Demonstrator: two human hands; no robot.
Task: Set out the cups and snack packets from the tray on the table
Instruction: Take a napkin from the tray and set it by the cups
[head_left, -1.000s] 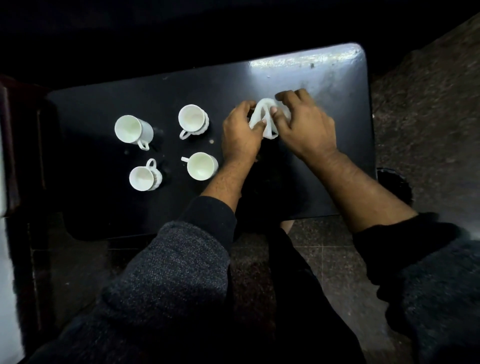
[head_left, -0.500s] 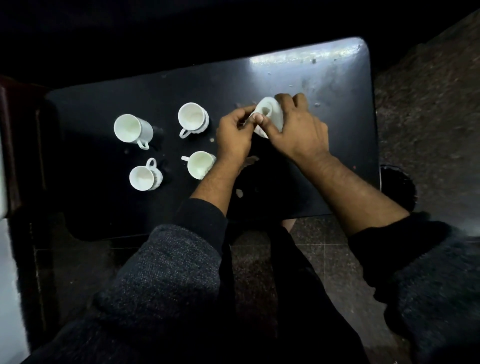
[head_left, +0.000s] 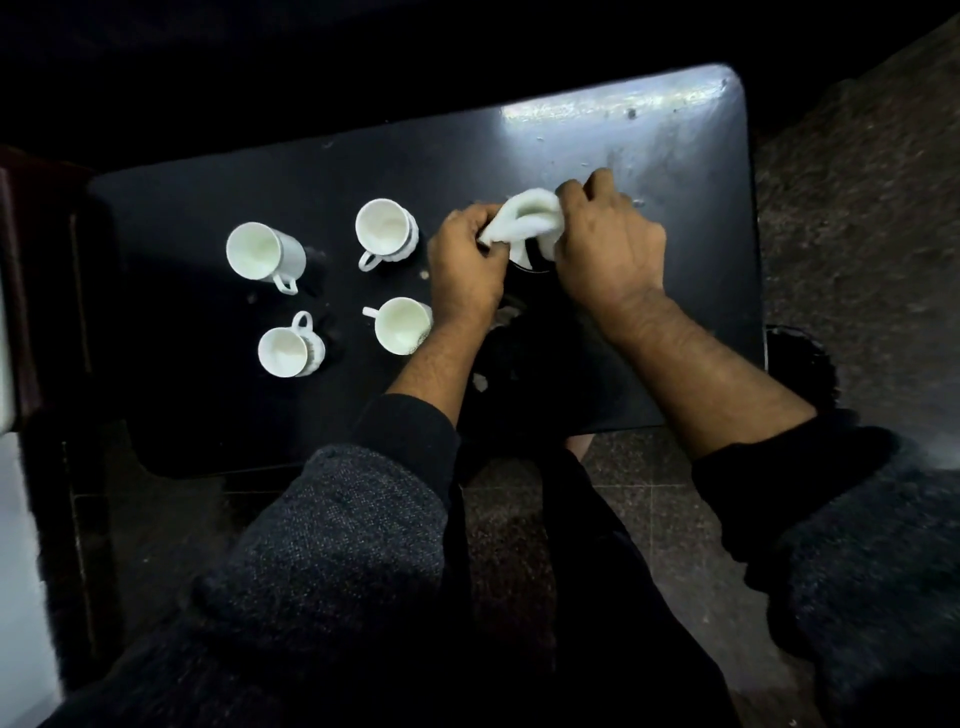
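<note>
Several white cups stand on the dark table (head_left: 675, 171): a tall mug (head_left: 265, 254) at far left, a ribbed cup (head_left: 385, 228) beside it, another ribbed cup (head_left: 288, 351) at near left, and a plain cup (head_left: 402, 325) by my left wrist. My left hand (head_left: 465, 265) and my right hand (head_left: 608, 244) both pinch a soft white packet (head_left: 524, 218), held between them just above the table's middle. Something dark and round (head_left: 530, 266) lies under the packet; what it is cannot be told.
Small pale scraps (head_left: 480, 383) lie on the table near my left forearm. A dark round object (head_left: 800, 364) sits on the floor off the table's right edge. A pale surface (head_left: 15, 571) runs along the left border. My legs are below the table's near edge.
The white packet has changed shape between my hands, from an upright loop to a stretched, folded form. Both hands moved slightly away from me. The cups have not moved.
</note>
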